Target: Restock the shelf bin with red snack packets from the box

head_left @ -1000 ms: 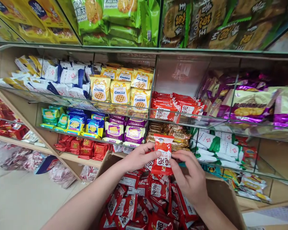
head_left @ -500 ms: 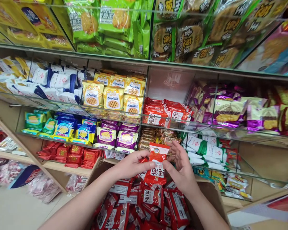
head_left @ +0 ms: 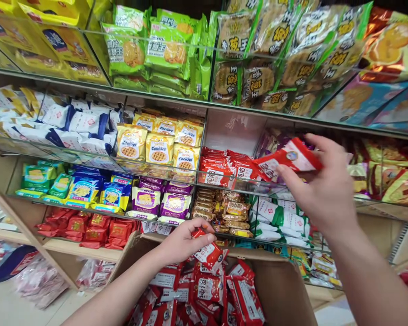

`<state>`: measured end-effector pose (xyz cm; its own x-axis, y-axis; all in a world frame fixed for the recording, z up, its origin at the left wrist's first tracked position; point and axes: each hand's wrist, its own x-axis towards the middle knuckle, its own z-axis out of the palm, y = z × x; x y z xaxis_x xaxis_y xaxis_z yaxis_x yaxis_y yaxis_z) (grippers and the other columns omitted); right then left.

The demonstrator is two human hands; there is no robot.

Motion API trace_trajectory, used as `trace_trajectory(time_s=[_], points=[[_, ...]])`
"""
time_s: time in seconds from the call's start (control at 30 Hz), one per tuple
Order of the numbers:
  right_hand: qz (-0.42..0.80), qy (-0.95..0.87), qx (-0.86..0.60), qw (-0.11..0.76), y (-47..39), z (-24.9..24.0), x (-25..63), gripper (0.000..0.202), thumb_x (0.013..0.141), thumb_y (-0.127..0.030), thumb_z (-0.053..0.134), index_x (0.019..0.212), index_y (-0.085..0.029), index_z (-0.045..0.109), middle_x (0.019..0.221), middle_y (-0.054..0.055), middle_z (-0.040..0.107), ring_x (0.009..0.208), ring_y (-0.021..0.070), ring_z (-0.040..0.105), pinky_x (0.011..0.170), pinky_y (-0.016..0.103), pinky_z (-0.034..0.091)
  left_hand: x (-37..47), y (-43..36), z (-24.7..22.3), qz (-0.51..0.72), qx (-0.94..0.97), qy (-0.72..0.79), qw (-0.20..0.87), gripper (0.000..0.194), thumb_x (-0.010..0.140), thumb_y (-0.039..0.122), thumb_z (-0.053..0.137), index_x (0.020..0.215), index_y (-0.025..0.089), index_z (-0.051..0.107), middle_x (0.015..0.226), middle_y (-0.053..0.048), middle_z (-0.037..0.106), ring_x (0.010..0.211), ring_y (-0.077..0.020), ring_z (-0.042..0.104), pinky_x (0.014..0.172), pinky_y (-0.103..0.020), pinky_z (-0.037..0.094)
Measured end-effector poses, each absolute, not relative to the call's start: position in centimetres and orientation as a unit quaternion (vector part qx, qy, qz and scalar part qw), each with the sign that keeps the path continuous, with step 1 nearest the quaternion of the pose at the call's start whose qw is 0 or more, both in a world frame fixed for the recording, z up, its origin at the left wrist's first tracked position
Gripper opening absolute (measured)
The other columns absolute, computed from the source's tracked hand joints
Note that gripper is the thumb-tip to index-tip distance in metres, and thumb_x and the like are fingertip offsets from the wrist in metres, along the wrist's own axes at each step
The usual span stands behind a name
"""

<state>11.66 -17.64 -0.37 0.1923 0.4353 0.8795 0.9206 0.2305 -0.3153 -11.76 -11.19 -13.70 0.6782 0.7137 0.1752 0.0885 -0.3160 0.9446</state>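
Raised in front of the middle shelf, my right hand (head_left: pixel 326 185) grips a red snack packet (head_left: pixel 289 158) between thumb and fingers, tilted sideways. Its left end is close to the stacked red packets (head_left: pixel 217 165) in their glass compartment; whether they touch I cannot tell. Lower down, my left hand (head_left: pixel 187 242) is closed on another red snack packet (head_left: pixel 209 253), just above the cardboard box (head_left: pixel 279 280). Many loose red packets (head_left: pixel 209 287) with white lettering fill that box, lying at mixed angles.
Glass dividers and a shelf edge (head_left: pixel 231 184) border the compartment. Yellow cookie packets (head_left: pixel 158 147) stand to its left, purple packets (head_left: pixel 267 140) to its right. Brown bars (head_left: pixel 236 210) lie below. Overhead, a glass shelf holds green biscuit bags (head_left: pixel 172 47).
My right hand has moved up and right from above the box to the middle shelf, carrying a red packet. My left hand stays over the box with another packet. The view has shifted slightly.
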Motion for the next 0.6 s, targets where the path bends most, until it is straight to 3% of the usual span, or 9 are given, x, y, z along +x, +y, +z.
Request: trace_trajectory(time_s=[0.1,0.17,0.33,0.47,0.6], points=[[-0.285,-0.604,-0.625,0.404,-14.6,1.1,12.3,0.037,0.072,-0.023,0.062,0.107,-0.014,0.051,0.105,0.013,0.056,0.102,0.0262,0.051,0.086,0.037,0.040,-11.8,-11.2,-13.8,0.300,0.750,0.270,0.523,0.022,0.078,0.037,0.058,0.086,0.017,0.057,0.087,-0.005,0.065,0.087,-0.0187,0.059,0.078,-0.030,0.042],[-0.255,-0.594,-0.679,0.347,-13.0,1.2,12.2,0.032,0.073,-0.026,0.060,0.100,-0.011,0.052,0.096,0.015,0.058,0.097,0.0277,0.053,0.080,0.037,0.042,-11.8,-11.2,-13.7,0.300,0.746,0.271,0.530,0.022,0.077,0.037,0.059,0.086,0.017,0.058,0.086,-0.004,0.065,0.084,-0.0181,0.059,0.076,-0.029,0.042],[-0.182,-0.606,-0.749,0.197,-11.5,1.3,11.1,0.035,0.083,-0.030,0.045,0.111,-0.010,0.044,0.081,0.014,0.063,0.076,0.0281,0.060,0.063,0.036,0.042,-11.7,-11.7,-12.9,0.304,0.741,0.283,0.527,0.020,0.076,0.036,0.059,0.082,0.017,0.057,0.081,-0.002,0.063,0.081,-0.0169,0.058,0.073,-0.027,0.042],[-0.253,-0.628,-0.736,0.016,-11.1,2.0,10.8,0.022,0.079,-0.026,0.051,0.094,-0.011,0.056,0.088,0.019,0.062,0.089,0.0331,0.057,0.066,0.037,0.042,-11.6,-11.9,-12.5,0.298,0.750,0.297,0.511,0.019,0.076,0.036,0.058,0.081,0.017,0.057,0.079,-0.001,0.061,0.077,-0.0153,0.056,0.070,-0.026,0.041],[-0.209,-0.650,-0.727,-0.068,-9.8,2.8,11.1,0.039,0.067,-0.026,0.065,0.103,-0.014,0.056,0.099,0.018,0.061,0.091,0.0317,0.058,0.065,0.035,0.044,-11.6,-11.8,-12.7,0.294,0.740,0.297,0.527,0.020,0.076,0.036,0.058,0.082,0.017,0.056,0.079,-0.002,0.063,0.075,-0.0156,0.057,0.067,-0.026,0.041]])
